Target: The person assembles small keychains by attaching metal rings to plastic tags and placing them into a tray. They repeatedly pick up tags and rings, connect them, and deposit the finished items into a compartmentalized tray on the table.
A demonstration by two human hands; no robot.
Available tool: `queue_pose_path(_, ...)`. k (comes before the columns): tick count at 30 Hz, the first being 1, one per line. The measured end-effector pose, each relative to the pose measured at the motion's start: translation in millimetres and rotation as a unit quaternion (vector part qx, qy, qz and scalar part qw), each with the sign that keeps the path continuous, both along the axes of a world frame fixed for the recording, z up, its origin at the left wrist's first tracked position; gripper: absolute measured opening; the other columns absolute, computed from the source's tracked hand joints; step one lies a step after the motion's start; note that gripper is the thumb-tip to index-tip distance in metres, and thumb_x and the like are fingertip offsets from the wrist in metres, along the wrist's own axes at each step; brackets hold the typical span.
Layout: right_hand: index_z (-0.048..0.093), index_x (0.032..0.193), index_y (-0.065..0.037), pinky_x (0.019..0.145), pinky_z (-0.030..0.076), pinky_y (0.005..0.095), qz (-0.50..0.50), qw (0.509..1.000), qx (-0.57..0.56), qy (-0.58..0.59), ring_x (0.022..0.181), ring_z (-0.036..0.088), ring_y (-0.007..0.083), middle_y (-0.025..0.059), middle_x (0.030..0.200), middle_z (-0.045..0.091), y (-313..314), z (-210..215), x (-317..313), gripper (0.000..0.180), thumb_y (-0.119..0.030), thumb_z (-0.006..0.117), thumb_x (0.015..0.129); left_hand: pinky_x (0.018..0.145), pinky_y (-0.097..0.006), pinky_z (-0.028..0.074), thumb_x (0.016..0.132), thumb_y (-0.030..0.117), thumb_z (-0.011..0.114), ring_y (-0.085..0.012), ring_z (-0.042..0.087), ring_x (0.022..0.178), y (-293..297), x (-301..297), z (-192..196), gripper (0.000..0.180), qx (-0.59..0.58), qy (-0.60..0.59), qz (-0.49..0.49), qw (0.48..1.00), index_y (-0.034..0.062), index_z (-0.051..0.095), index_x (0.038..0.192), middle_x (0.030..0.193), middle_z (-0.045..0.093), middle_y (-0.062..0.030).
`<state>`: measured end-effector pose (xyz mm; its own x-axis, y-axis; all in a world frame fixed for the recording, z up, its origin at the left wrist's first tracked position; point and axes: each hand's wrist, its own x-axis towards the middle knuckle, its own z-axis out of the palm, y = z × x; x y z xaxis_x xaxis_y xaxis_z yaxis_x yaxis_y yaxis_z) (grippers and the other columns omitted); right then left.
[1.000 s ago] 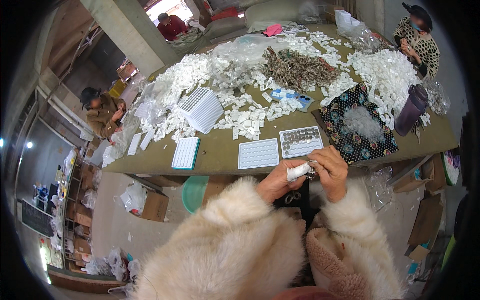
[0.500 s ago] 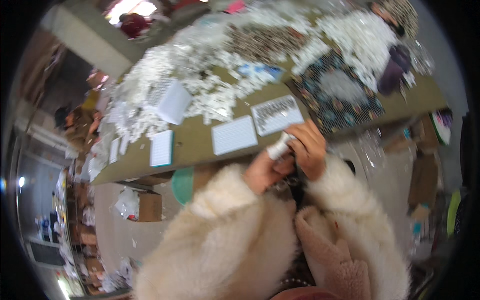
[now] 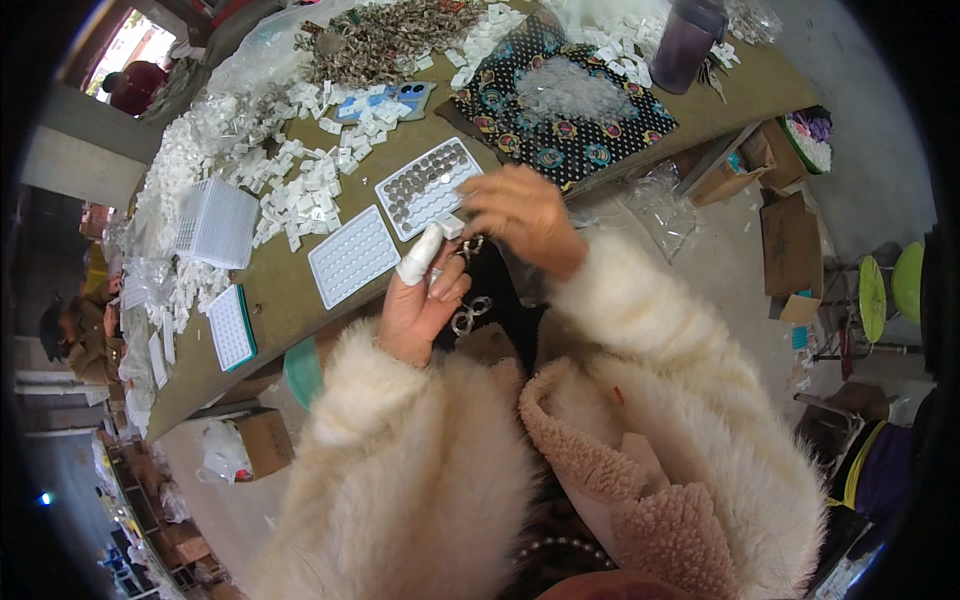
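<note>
My left hand [image 3: 425, 305] is closed in front of the bench, with a white wrapping on one finger. A small white plastic piece [image 3: 451, 227] is held at its fingertips. Just above and to the right, my right hand [image 3: 525, 215] has its fingers partly stretched and slightly blurred; I see nothing held in them. Its fingertips lie over the near right edge of a white tray [image 3: 437, 208] carrying rows of small grey round pieces [image 3: 412, 186]. Left of that tray lies another white dimpled tray [image 3: 353, 258]. Linked clear rings [image 3: 470, 316] hang below my left hand.
Small white pieces [image 3: 310, 190] are heaped across the bench [image 3: 300, 345]. Farther back are a blue phone [image 3: 385, 102], a patterned cloth [image 3: 545, 145] and a dark purple bottle [image 3: 689, 47]. White grid trays [image 3: 215, 222] stand at left; cardboard boxes [image 3: 262, 443] sit below.
My hands were together around a white item; now the right hand is apart, up and right of the left. The view has shifted, bringing the trays left in the picture.
</note>
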<state>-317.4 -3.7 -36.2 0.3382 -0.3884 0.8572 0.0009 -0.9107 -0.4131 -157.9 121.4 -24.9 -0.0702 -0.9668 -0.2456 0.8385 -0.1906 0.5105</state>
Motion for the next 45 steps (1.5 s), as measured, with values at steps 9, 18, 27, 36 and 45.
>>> queue_pose_path(9,0.072,0.082,-0.006,0.065,0.051,0.0464,-0.374,0.899,0.004,0.228,0.077,0.066,0.0347,0.0117,0.086,0.064,-110.4,-33.7,-38.5,0.007,-0.012,0.069,0.083,0.05,-0.023,0.03,0.1,0.024,0.061,-0.0037,0.037,0.05,0.2,-8.1,-4.6,0.028,0.105,-0.105,0.079,0.986,-0.0022,0.066,0.108,0.063,0.049,0.0043)
queue_pose_path(18,0.061,0.081,-0.004,0.063,0.05,0.046,-0.36,0.906,-0.039,0.217,0.075,0.064,0.037,0.0136,0.086,0.061,-115.1,-29.1,-33.8,0.007,-0.007,0.063,0.086,0.05,-0.02,0.033,0.099,0.021,0.06,-0.0032,0.04,0.051,1.5,2.1,-1.4,0.025,-0.071,-0.115,-0.041,0.99,0.0003,0.064,0.112,0.081,0.059,0.001)
queue_pose_path(27,0.055,0.088,-0.003,0.073,0.041,0.0429,-0.263,0.948,-0.059,0.169,0.082,0.057,0.035,0.0124,0.086,0.057,-111.4,-23.5,-37.6,0.015,0.003,0.067,0.08,0.049,-0.023,0.025,0.104,0.028,0.053,-0.0028,0.033,0.049,0.9,-3.4,3.1,0.033,-0.085,-0.185,-0.041,0.978,-0.0014,0.066,0.106,0.058,0.041,0.007)
queue_pose_path(36,0.058,0.083,-0.002,0.07,0.041,0.0383,0.013,0.988,0.125,0.091,0.075,0.054,0.0297,0.0121,0.084,0.059,-30.5,11.3,-24.7,0.009,0.004,0.065,0.082,0.048,-0.021,0.034,0.092,0.016,0.073,-0.0022,0.046,0.053,-6.9,-2.9,9.6,0.023,-0.042,-0.346,0.06,0.935,0.0016,0.072,0.11,0.08,0.066,0.0008)
queue_pose_path(45,0.054,0.076,-0.004,0.064,0.039,0.0398,0.017,0.989,-0.022,0.144,0.07,0.053,0.0314,0.0109,0.077,0.053,20.2,46.9,-10.9,0.013,0.001,0.066,0.073,0.053,-0.02,0.04,0.091,0.018,0.075,-0.0009,0.05,0.063,-5.2,-9.6,17.2,0.02,-0.025,-0.51,0.062,0.858,0.0014,0.075,0.103,0.077,0.066,0.0046)
